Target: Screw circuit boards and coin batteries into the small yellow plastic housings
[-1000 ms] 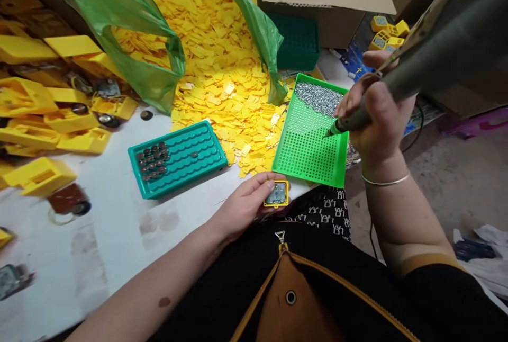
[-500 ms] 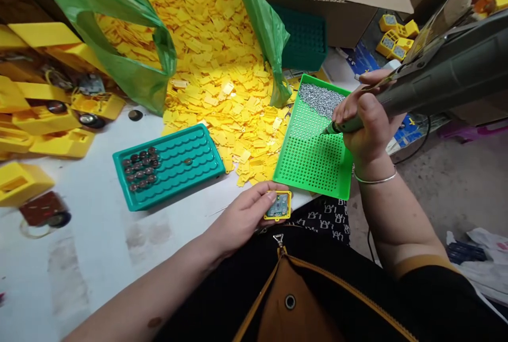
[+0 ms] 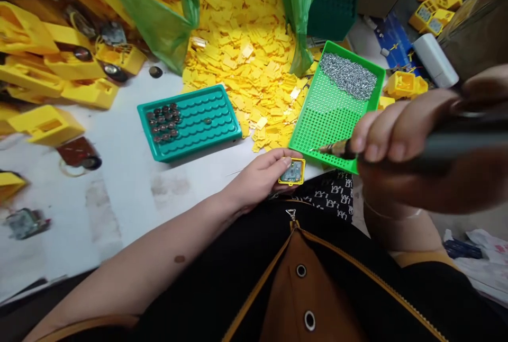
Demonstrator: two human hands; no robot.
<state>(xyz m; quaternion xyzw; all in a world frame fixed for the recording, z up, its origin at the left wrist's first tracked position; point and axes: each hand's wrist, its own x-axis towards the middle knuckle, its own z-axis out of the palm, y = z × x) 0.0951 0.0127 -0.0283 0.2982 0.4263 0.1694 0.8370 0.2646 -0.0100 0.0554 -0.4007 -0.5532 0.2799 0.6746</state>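
Note:
Between thumb and fingers, my left hand (image 3: 262, 175) grips a small yellow plastic case (image 3: 292, 171) with a circuit board in it, close to my lap. My right hand (image 3: 405, 141) is wrapped around a dark electric screwdriver (image 3: 448, 143), partly blurred. The tip of its bit points left over the near end of a bright green perforated tray (image 3: 329, 114), with a gap to the yellow case. Small silver screws (image 3: 349, 74) lie heaped at the tray's far end. Whether a screw sits on the bit is too small to tell.
A teal tray (image 3: 198, 119) with several round dark parts (image 3: 164, 122) stands on the white table. Behind it, yellow plastic pieces (image 3: 238, 29) spill from a green bag (image 3: 159, 35). Yellow housings (image 3: 63, 56) pile up at left; a white cylinder (image 3: 435, 60) lies at right.
My right hand has brought the screwdriver nearer to me, its bit shifting from the tray's middle to its near end. My left hand keeps its hold on the case. The view has shifted.

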